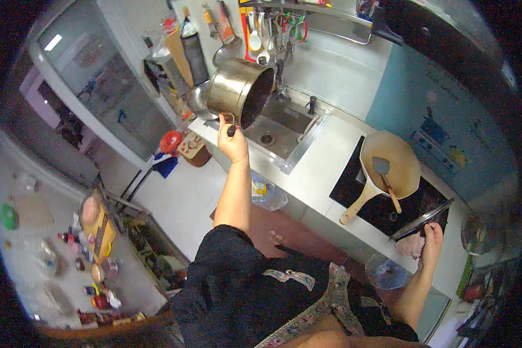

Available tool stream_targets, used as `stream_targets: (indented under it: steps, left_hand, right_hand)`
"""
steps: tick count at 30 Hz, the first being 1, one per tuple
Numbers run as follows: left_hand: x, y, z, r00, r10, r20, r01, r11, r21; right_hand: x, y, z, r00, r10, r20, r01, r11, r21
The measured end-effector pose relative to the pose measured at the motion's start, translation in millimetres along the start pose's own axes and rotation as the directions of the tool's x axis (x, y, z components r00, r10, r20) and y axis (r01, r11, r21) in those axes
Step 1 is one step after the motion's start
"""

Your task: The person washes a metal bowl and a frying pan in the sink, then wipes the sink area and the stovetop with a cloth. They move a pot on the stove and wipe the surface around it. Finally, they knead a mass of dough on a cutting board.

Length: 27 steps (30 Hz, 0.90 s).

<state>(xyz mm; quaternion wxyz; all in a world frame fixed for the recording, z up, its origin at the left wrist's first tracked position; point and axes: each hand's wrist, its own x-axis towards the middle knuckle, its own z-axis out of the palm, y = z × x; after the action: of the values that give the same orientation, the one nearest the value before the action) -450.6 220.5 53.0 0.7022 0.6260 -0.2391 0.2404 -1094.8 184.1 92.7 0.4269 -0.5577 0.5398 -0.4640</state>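
Note:
My left hand [233,145] is closed around the handle of a large steel pot [229,87]. The pot is raised and tipped sideways, its dark mouth facing right over the sink [290,164]. Over at the right, my right hand [430,239] is closed on a lid [420,220] standing on edge beside the black cooktop [345,188]. A crumpled pinkish cloth [410,246] lies against that hand; whether the fingers also hold it, I cannot tell. On the cooktop sits a beige pan [403,153] with a grey-headed spatula [381,165] resting in it.
Utensils [267,35] hang on the wall behind the sink. A faucet [311,104] stands at the sink's back edge. Below the counter [307,188] is a clear plastic bag [267,194]. A cluttered table [58,272] with a knife [103,226] stands at the left.

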Motion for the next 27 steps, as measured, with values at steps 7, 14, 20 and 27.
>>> stream_targets:
  steps: [7, 14, 20, 27]
  left_hand:
    - [46, -47, 62, 0.977, 0.206, -0.048, -0.204, 0.978, 0.031]
    - [54, -69, 90, 0.973, 0.226, -0.054, -0.223, 0.973, 0.061]
    - [48, -86, 83, 0.995, 0.012, -0.102, -0.021, 0.995, -0.096]
    - [14, -22, 18, 0.722, -0.578, 0.379, 0.688, 0.545, -0.479]
  right_hand:
    - [-23, -31, 27, 0.991, -0.032, -0.128, 0.024, 0.998, -0.062]
    - [-32, -34, 34, 0.981, -0.02, -0.192, 0.006, 0.997, -0.072]
    - [-25, -45, 59, 0.988, -0.034, -0.153, 0.015, 0.992, -0.124]
    - [10, -57, 88, 0.96, -0.26, -0.107, 0.208, 0.913, -0.351]
